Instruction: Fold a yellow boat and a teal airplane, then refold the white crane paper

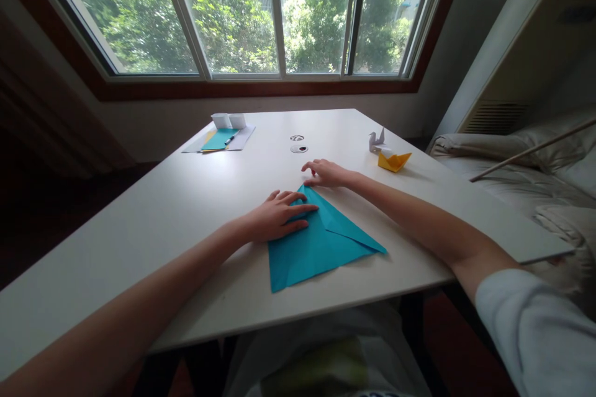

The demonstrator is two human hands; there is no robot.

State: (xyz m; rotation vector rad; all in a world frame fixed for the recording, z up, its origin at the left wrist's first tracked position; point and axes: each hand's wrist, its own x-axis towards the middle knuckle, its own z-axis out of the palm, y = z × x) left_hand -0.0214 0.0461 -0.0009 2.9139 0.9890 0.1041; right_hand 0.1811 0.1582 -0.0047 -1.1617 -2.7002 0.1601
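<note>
Leftmost, the curtain [51, 74] is so dim that its folds are hard to make out, and the left arm [177, 279] is cut off at the picture's lower left. On the far left of the tabletop [186, 217] lie white sheets [245, 139], with a blue sheet [216, 139] on them, yellow peeking from beneath it, a pen [231, 138] at its right edge and two white folds [221, 121] behind; whether anything sits in these is too small to tell. The left hand [278, 216] rests palm down, fingers spread and pointing rightward, pressing flat rather than gripping, and it hides part of the left edge of the blue paper [316, 251]. This paper lies near the tabletop's front edge, its tip pointing away from the person, a flap folded along its right side. The right hand [328, 173] is at that tip, wrist bent left, index finger extended past it; whether the fingers pinch the paper cannot be told. Farther right stands the crane [372, 142], with the yellow boat [393, 162] just in front; a white bit shows behind the boat, but whether it is inside is unclear. The right arm's sleeve [540, 329] and the sofa [493, 161] run out of view.
</note>
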